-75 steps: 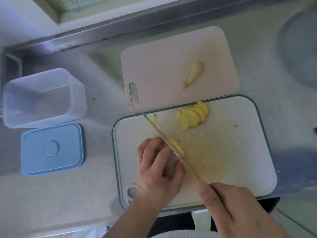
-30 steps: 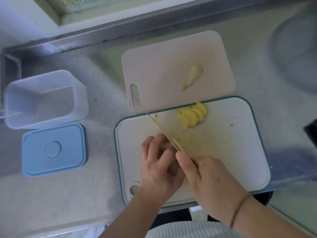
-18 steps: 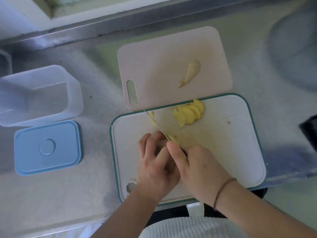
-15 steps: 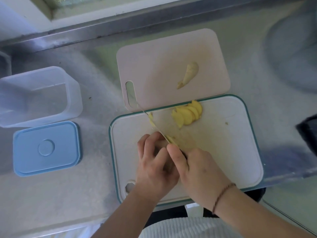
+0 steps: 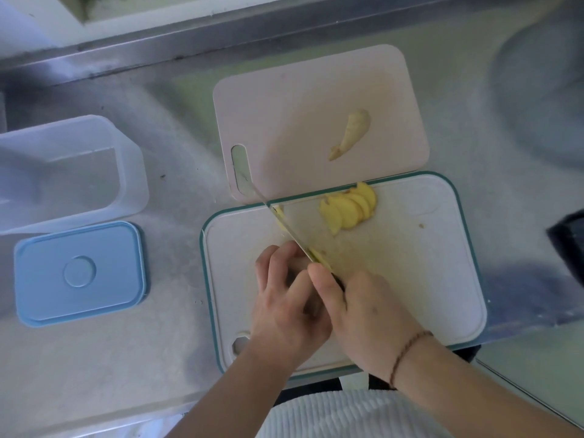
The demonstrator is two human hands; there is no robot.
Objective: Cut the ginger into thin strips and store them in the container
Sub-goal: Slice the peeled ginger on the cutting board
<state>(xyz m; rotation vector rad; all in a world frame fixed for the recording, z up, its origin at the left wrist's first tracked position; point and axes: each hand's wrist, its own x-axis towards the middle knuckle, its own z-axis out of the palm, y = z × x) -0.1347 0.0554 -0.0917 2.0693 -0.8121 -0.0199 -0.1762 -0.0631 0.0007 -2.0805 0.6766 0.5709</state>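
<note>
On the white, teal-rimmed cutting board [image 5: 410, 279] my left hand [image 5: 284, 298] curls over a ginger piece [image 5: 298, 263] and holds it down; most of the piece is hidden under my fingers. My right hand [image 5: 363, 311] grips the knife [image 5: 284, 222] by its handle, the blade running up-left along my left fingertips, with a fresh yellow slice [image 5: 319, 256] at its edge. A fanned pile of ginger slices [image 5: 349, 208] lies at the board's far edge. An uncut ginger knob [image 5: 352, 132] rests on the pink board [image 5: 284, 105] behind.
An open translucent container [image 5: 68, 172] stands at the left on the steel counter [image 5: 177, 311], with its blue lid [image 5: 79, 273] lying flat in front of it. A dark object [image 5: 568, 241] sits at the right edge. A round sink basin [image 5: 543, 90] is at the far right.
My right hand slid forward along the knife until it sat next to my left hand, and the blade moved forward through the ginger. The slice pile and container stayed put.
</note>
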